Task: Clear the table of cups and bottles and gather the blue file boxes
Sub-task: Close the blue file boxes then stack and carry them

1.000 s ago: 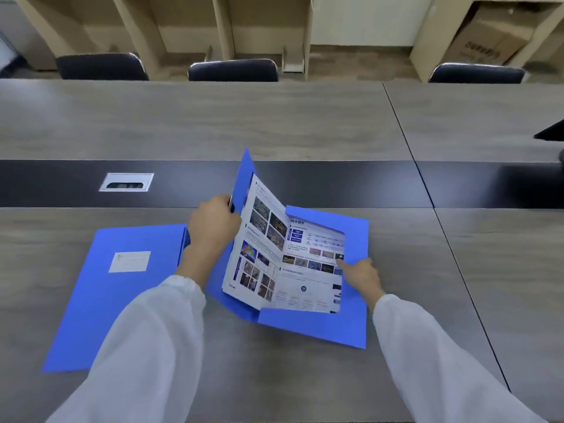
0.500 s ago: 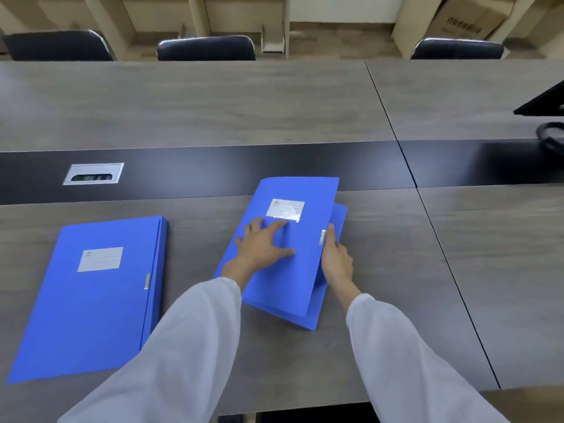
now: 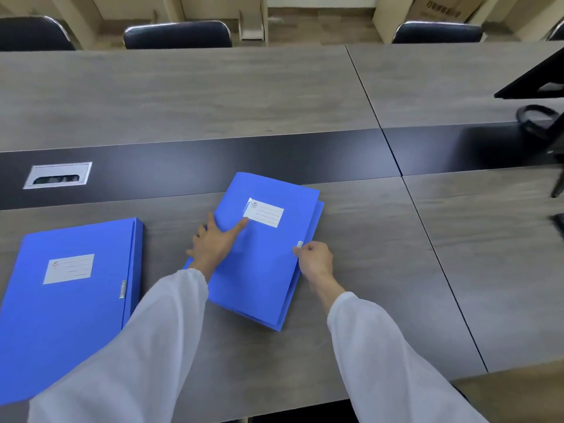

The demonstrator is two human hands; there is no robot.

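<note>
Two blue file boxes lie flat on the grey table (image 3: 183, 96). The left file box (image 3: 70, 303) is closed, label up, with neither hand on it. The middle file box (image 3: 268, 264) lies at an angle, its lid down but slightly offset from the base. My left hand (image 3: 216, 242) presses flat on its lid, fingers spread, index finger reaching the white label. My right hand (image 3: 312, 257) pinches the lid's right edge at the small metal clasp. No cups or bottles are in view.
A dark strip runs across the table with a silver cable port (image 3: 58, 175) at left. A black stand and cable (image 3: 540, 117) sit at the right edge. Dark chairs (image 3: 177, 35) line the far side. The table's near edge is just below my arms.
The middle file box was open with a printed brochure showing; the lid has since come down over it. My left hand now lies on the lid and my right hand moved to the clasp.
</note>
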